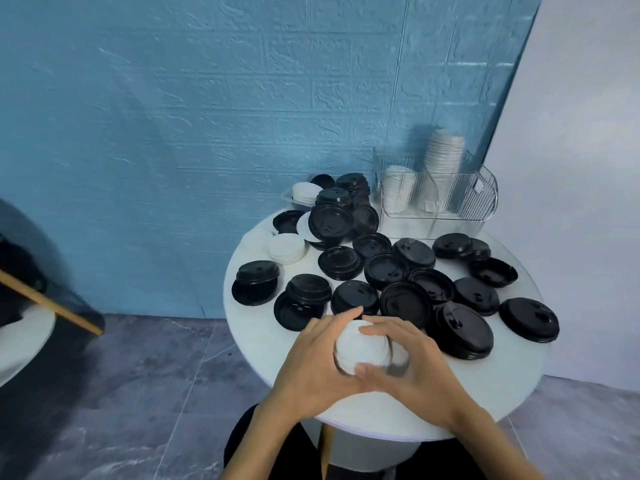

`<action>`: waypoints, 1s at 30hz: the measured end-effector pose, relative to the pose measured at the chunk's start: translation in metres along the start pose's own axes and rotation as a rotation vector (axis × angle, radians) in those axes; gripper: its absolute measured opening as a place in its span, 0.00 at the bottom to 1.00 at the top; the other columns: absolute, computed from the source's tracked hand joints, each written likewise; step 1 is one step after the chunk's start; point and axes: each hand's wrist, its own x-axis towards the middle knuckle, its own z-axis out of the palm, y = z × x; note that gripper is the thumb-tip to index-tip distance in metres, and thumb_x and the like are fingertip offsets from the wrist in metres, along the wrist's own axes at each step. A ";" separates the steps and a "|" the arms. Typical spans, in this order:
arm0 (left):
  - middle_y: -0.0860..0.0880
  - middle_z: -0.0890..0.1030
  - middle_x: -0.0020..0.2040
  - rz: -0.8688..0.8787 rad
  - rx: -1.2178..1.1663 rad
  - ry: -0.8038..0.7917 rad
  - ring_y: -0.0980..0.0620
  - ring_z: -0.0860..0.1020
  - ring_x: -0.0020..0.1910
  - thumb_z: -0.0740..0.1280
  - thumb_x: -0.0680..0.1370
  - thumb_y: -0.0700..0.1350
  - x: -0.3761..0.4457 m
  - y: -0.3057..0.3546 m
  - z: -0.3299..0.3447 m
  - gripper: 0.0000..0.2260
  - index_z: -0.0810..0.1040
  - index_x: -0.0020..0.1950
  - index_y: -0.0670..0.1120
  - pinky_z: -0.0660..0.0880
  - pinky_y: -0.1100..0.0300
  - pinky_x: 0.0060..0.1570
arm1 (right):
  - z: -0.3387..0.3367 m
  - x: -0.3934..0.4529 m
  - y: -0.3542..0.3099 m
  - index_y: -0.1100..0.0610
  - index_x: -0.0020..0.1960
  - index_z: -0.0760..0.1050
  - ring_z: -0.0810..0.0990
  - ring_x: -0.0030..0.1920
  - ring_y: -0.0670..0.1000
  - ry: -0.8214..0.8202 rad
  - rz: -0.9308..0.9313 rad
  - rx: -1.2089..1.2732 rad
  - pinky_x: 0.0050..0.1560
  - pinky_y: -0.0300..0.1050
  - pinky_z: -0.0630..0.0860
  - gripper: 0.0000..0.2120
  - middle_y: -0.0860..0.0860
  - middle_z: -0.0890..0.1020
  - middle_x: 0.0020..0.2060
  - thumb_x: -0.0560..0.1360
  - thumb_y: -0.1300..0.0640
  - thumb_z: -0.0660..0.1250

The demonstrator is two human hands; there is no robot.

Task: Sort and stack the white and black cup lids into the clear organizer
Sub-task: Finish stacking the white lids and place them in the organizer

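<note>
Near the front edge of the round white table [519, 382], a stack of white lids [360, 348] is cupped between both hands. My left hand [311, 368] curls round its left side and my right hand [412, 362] curls round its right side. Several black lids [405, 301] lie scattered over the table, some nested in short piles. Another small pile of white lids [285, 248] sits at the left. The clear organizer [467, 209] stands at the back right, holding a tall stack of white lids [443, 161] and a shorter one [398, 188].
A shallow clear tray [289, 199] with white and black lids sits at the table's back, left of the organizer. A blue brick-pattern wall is behind the table. A dark chair with a wooden bar [48, 299] stands at the left over grey floor tiles.
</note>
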 end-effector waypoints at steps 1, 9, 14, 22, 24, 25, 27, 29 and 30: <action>0.71 0.69 0.68 0.006 -0.002 -0.003 0.66 0.66 0.67 0.76 0.65 0.69 0.001 -0.001 0.000 0.43 0.61 0.76 0.70 0.68 0.66 0.65 | 0.000 0.000 0.000 0.39 0.61 0.77 0.71 0.69 0.39 -0.007 -0.004 -0.002 0.68 0.41 0.68 0.21 0.33 0.75 0.66 0.70 0.35 0.75; 0.75 0.67 0.67 0.007 -0.015 -0.003 0.68 0.64 0.69 0.74 0.62 0.75 0.001 -0.004 0.002 0.46 0.63 0.77 0.68 0.65 0.72 0.62 | -0.007 0.000 0.000 0.41 0.60 0.76 0.72 0.69 0.39 -0.071 -0.051 0.020 0.64 0.29 0.67 0.16 0.33 0.74 0.68 0.76 0.39 0.71; 0.76 0.65 0.70 0.030 0.000 0.006 0.68 0.63 0.71 0.72 0.67 0.73 -0.001 0.000 0.002 0.42 0.62 0.79 0.66 0.64 0.72 0.64 | -0.008 -0.003 0.004 0.38 0.66 0.74 0.63 0.73 0.33 -0.097 -0.050 -0.112 0.69 0.34 0.62 0.22 0.26 0.65 0.72 0.76 0.30 0.62; 0.71 0.64 0.74 0.072 0.081 0.008 0.69 0.60 0.73 0.65 0.73 0.74 -0.007 0.007 0.002 0.39 0.61 0.81 0.64 0.63 0.69 0.70 | -0.020 -0.007 -0.010 0.42 0.69 0.76 0.71 0.62 0.41 -0.063 -0.134 -0.364 0.62 0.39 0.71 0.26 0.32 0.69 0.65 0.81 0.33 0.52; 0.71 0.64 0.75 0.077 0.093 0.015 0.70 0.59 0.73 0.64 0.73 0.73 -0.007 0.007 0.001 0.38 0.61 0.81 0.64 0.63 0.69 0.70 | -0.027 0.000 -0.019 0.41 0.66 0.78 0.71 0.59 0.41 -0.103 -0.143 -0.430 0.60 0.38 0.71 0.25 0.32 0.70 0.62 0.79 0.32 0.54; 0.71 0.64 0.74 0.077 0.090 0.020 0.70 0.59 0.73 0.64 0.74 0.73 -0.007 0.007 0.002 0.37 0.61 0.81 0.64 0.63 0.69 0.70 | -0.033 0.007 -0.024 0.39 0.64 0.79 0.72 0.59 0.41 -0.140 -0.141 -0.435 0.59 0.37 0.71 0.23 0.31 0.72 0.60 0.78 0.32 0.56; 0.71 0.64 0.73 0.072 0.077 0.029 0.70 0.60 0.73 0.66 0.74 0.71 -0.008 0.008 0.002 0.35 0.63 0.79 0.65 0.65 0.68 0.70 | -0.046 0.027 -0.034 0.38 0.57 0.81 0.76 0.56 0.38 -0.191 -0.137 -0.377 0.55 0.34 0.72 0.17 0.31 0.77 0.54 0.77 0.33 0.60; 0.73 0.64 0.72 0.071 0.075 0.044 0.69 0.61 0.72 0.67 0.73 0.69 -0.008 0.008 0.003 0.33 0.65 0.77 0.64 0.66 0.68 0.70 | -0.056 0.058 -0.040 0.40 0.53 0.81 0.79 0.50 0.38 -0.113 -0.143 -0.325 0.48 0.31 0.72 0.15 0.33 0.81 0.48 0.76 0.34 0.63; 0.73 0.64 0.72 0.073 0.076 0.052 0.70 0.61 0.73 0.67 0.73 0.69 -0.008 0.007 0.003 0.33 0.65 0.77 0.64 0.65 0.69 0.70 | -0.058 0.078 -0.041 0.41 0.53 0.81 0.80 0.47 0.38 -0.039 -0.148 -0.319 0.46 0.31 0.73 0.15 0.34 0.81 0.46 0.75 0.34 0.64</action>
